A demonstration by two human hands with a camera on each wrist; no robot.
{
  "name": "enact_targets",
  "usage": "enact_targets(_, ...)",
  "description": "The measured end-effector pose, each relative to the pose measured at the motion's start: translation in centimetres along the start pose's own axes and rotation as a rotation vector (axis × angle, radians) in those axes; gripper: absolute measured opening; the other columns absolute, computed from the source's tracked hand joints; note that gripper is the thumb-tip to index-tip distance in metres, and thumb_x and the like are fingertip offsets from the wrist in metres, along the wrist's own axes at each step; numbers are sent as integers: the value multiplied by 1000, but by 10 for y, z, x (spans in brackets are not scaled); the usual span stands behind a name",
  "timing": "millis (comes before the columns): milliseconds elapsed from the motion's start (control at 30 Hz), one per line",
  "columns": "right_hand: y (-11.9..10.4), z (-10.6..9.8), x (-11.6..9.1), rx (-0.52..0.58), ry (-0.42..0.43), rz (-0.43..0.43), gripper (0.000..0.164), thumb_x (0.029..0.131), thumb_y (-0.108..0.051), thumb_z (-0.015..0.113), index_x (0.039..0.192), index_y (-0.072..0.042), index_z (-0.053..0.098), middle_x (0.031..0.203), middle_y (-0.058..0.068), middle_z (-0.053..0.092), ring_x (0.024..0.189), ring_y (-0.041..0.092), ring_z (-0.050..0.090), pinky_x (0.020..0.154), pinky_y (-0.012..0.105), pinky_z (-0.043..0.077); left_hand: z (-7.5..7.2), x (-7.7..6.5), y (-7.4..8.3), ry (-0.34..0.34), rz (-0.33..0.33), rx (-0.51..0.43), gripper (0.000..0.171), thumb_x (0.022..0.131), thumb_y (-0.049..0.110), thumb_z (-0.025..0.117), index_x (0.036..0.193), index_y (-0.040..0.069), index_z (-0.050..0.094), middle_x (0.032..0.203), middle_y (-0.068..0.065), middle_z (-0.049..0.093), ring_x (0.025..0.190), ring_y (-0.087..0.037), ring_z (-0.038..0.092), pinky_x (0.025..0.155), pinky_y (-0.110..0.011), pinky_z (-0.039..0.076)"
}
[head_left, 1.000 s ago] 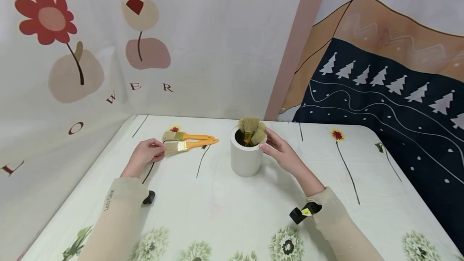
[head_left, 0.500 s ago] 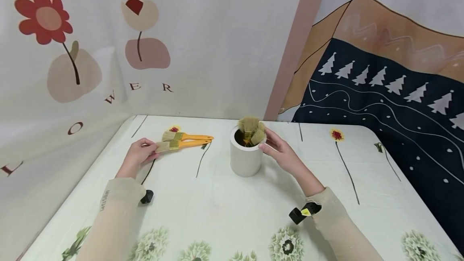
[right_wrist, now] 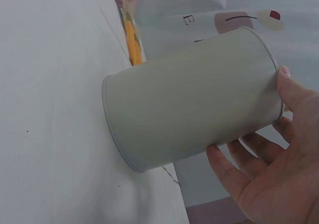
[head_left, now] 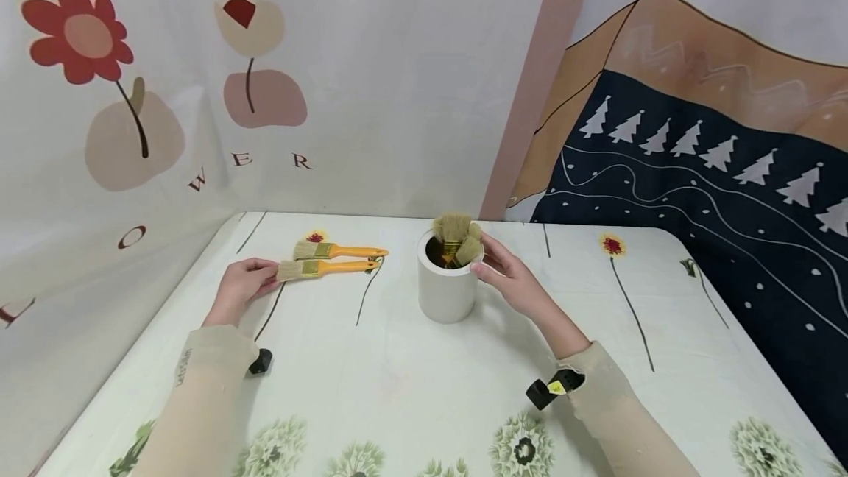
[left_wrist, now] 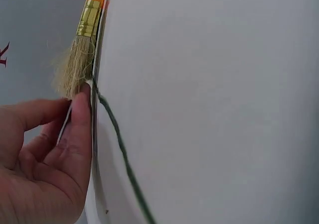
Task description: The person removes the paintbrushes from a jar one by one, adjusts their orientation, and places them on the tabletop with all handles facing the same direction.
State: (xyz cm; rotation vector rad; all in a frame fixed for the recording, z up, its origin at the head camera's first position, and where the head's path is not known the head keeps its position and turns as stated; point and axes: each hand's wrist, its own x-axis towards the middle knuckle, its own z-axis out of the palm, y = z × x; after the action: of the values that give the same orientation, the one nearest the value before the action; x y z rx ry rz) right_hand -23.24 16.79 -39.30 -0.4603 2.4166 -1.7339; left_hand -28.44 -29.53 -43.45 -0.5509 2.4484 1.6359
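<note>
Two flat paintbrushes with yellow-orange handles lie side by side at the table's left, bristles toward my left hand (head_left: 244, 284). That hand pinches the bristle tips of the nearer paintbrush (head_left: 344, 266) between thumb and fingers, as the left wrist view shows close up at the bristles (left_wrist: 77, 64). The farther paintbrush (head_left: 358, 251) lies just behind it. A white cylindrical pot (head_left: 447, 294) stands upright at the table's middle, with brushes (head_left: 453, 228) in it, bristles up. My right hand (head_left: 513, 284) holds the pot from its right side, thumb at the rim and fingers along the wall.
The table is covered with a white flower-print cloth (head_left: 411, 381). Behind it hangs a pale printed curtain (head_left: 397, 94), and a dark tree-patterned cloth (head_left: 695, 190) hangs at the right. Each wrist wears a small black camera.
My left hand has moved left, drawing the nearer paintbrush left with it, and its handle has turned to lie more level with the farther one. The right hand and pot stay in place.
</note>
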Motion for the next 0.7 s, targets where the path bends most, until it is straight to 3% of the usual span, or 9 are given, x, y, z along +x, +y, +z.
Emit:
enact_targets(67, 1, 0, 0, -4, -2, 2, 68, 103, -25, 55, 160, -15, 19, 163, 19, 26, 150, 40, 27, 118, 54, 36, 2, -2, 2, -1, -16, 15, 44, 107, 21, 44, 143, -4, 45, 136, -22, 54, 85, 2, 62, 79, -15, 59)
enact_targets(167, 1, 0, 0, -9, 0, -2, 68, 103, -25, 55, 160, -15, 20, 163, 19, 26, 150, 41, 27, 119, 55, 35, 4, -4, 5, -24, -24, 22, 49, 109, 24, 36, 149, -4, 38, 149, -24, 46, 109, -13, 65, 91, -19, 57)
enact_targets(267, 1, 0, 0, -12, 1, -8, 68, 104, -25, 55, 160, -15, 20, 163, 19, 26, 150, 41, 28, 119, 55, 35, 5, -5, 10, -56, -23, 17, 52, 109, 27, 32, 152, -3, 32, 155, -23, 39, 136, -27, 51, 107, -28, 50)
enact_targets(333, 1, 1, 0, -12, 0, -8, 68, 104, -25, 55, 160, -14, 20, 163, 19, 27, 150, 41, 28, 119, 55, 35, 5, -5, 11, -73, -17, 10, 53, 110, 28, 30, 153, -3, 29, 157, -24, 36, 144, -31, 42, 114, -34, 45)
enact_targets(433, 1, 1, 0, -12, -1, -4, 68, 104, -25, 55, 160, -15, 19, 163, 19, 27, 150, 41, 28, 119, 55, 35, 5, -6, 12, -60, 3, 3, 53, 109, 26, 33, 154, -2, 30, 158, -23, 35, 145, -32, 40, 117, -39, 42)
enact_targets(567, 1, 1, 0, -15, 2, -2, 68, 103, -25, 55, 160, -15, 20, 163, 19, 27, 150, 40, 28, 119, 55, 35, 6, -7, 13, 23, 51, -19, 48, 108, 23, 41, 151, 2, 39, 155, -20, 42, 139, -29, 47, 115, -38, 45)
enact_targets(600, 1, 1, 0, -16, 3, -3, 68, 103, -25, 55, 160, -15, 20, 163, 19, 27, 150, 41, 28, 119, 55, 35, 5, -5, 13, 43, 57, -39, 43, 106, 22, 45, 146, 7, 47, 147, -17, 52, 132, -25, 54, 110, -33, 49)
enact_targets(700, 0, 1, 0, -18, 5, -7, 67, 103, -25, 55, 160, -15, 20, 163, 19, 27, 150, 41, 29, 118, 55, 35, 4, -3, 17, 68, 69, -74, 42, 105, 21, 50, 145, 8, 50, 144, -14, 56, 122, -16, 60, 106, -29, 52)
